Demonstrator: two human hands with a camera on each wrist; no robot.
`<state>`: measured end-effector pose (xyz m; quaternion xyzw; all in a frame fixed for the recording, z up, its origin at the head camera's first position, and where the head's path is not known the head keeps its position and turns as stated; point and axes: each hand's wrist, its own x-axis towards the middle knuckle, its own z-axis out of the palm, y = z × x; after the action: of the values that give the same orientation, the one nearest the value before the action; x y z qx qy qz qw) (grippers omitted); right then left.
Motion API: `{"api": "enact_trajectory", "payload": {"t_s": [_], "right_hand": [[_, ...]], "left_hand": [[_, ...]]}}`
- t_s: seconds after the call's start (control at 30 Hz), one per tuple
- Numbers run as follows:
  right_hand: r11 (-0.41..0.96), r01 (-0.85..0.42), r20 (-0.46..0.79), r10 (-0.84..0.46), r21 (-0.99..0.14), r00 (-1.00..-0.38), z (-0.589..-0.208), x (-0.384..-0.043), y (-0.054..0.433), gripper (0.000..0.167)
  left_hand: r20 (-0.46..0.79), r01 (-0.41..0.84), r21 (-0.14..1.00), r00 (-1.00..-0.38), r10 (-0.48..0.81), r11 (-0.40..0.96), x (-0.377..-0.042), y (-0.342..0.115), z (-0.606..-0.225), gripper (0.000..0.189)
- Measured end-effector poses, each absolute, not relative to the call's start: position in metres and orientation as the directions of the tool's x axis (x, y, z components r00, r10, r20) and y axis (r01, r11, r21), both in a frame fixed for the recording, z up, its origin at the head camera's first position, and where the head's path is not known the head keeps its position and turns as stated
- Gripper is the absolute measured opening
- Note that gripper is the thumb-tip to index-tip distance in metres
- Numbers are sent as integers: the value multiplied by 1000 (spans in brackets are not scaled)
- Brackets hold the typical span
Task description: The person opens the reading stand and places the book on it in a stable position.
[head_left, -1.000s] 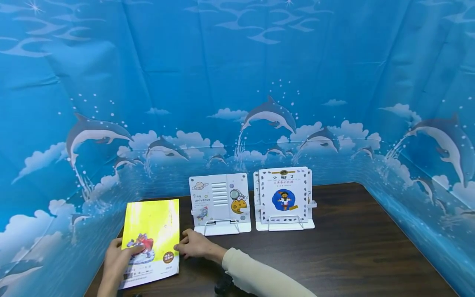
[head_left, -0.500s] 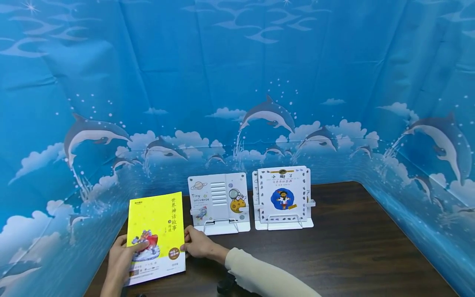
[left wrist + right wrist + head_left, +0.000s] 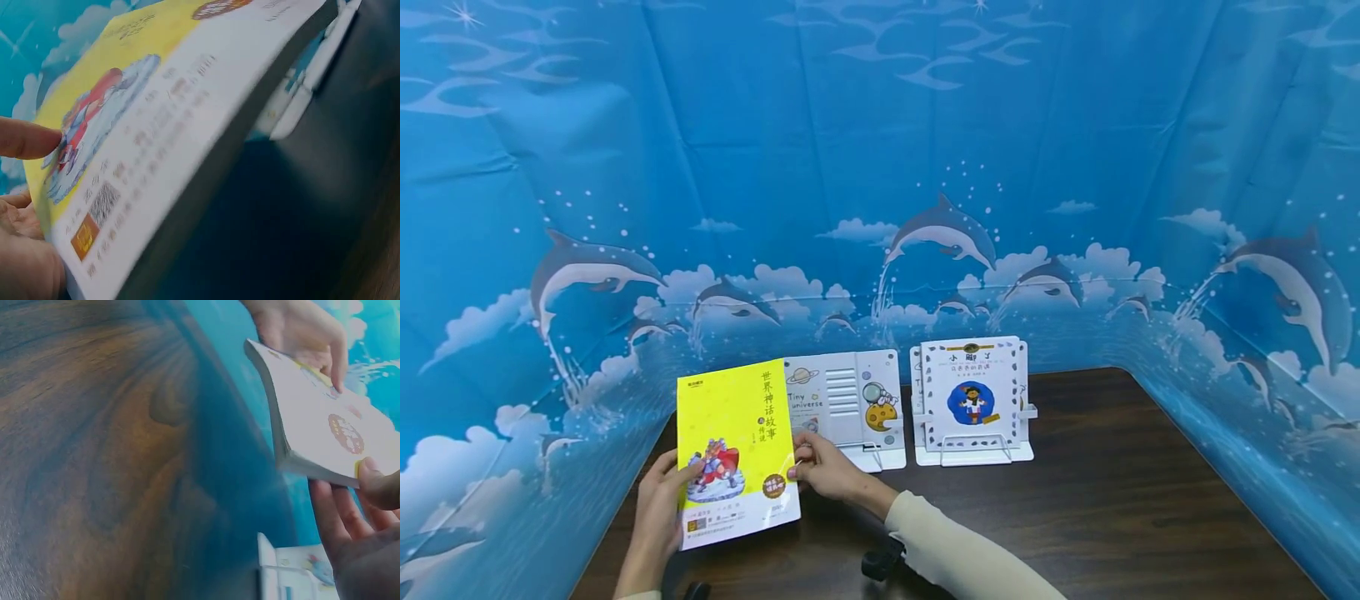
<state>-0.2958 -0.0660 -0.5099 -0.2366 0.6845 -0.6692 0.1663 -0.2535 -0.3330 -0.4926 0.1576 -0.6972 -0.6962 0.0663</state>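
Note:
A yellow picture book (image 3: 735,450) is held up off the dark wooden table (image 3: 1112,517), tilted upright, in front of the left white book stand (image 3: 850,408). My left hand (image 3: 662,500) grips its left lower edge, thumb on the cover (image 3: 31,140). My right hand (image 3: 823,471) pinches the book's right edge, thumb on the cover (image 3: 375,484) and fingers behind. The book's white lower cover (image 3: 325,428) and page block show in the right wrist view. The book (image 3: 156,125) fills the left wrist view.
A second white stand (image 3: 973,454) to the right holds a white book with a blue figure (image 3: 972,392). Blue dolphin-print cloth (image 3: 880,167) walls the table on the back and both sides. A dark strap (image 3: 880,562) sits at my right wrist.
Both hands have lifted the yellow book off the table, raised it upright and moved it rightward toward the left stand, now partly covering it.

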Motion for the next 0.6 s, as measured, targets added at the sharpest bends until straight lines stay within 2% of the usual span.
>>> {"api": "enact_trajectory", "payload": {"t_s": [0.2,0.33,0.47,0.6], "right_hand": [[-38,-158,157,-488,-987,-859,-502,-303,-40,32],[-21,-197,186,-447,-980,-875,-496,-308,-21,32],[11,-239,213,-414,-971,-885,-491,-313,-1,33],[52,-266,227,-385,-963,-895,-488,-317,18,33]], "left_hand": [[-57,-45,997,-976,-211,-64,-259,-312,-487,56],[-55,-56,998,-983,-175,-2,-263,-301,-483,64],[-63,-74,996,-983,-172,58,-270,-288,-481,66],[-27,-31,999,-986,-165,21,-276,-272,-482,61]]}}
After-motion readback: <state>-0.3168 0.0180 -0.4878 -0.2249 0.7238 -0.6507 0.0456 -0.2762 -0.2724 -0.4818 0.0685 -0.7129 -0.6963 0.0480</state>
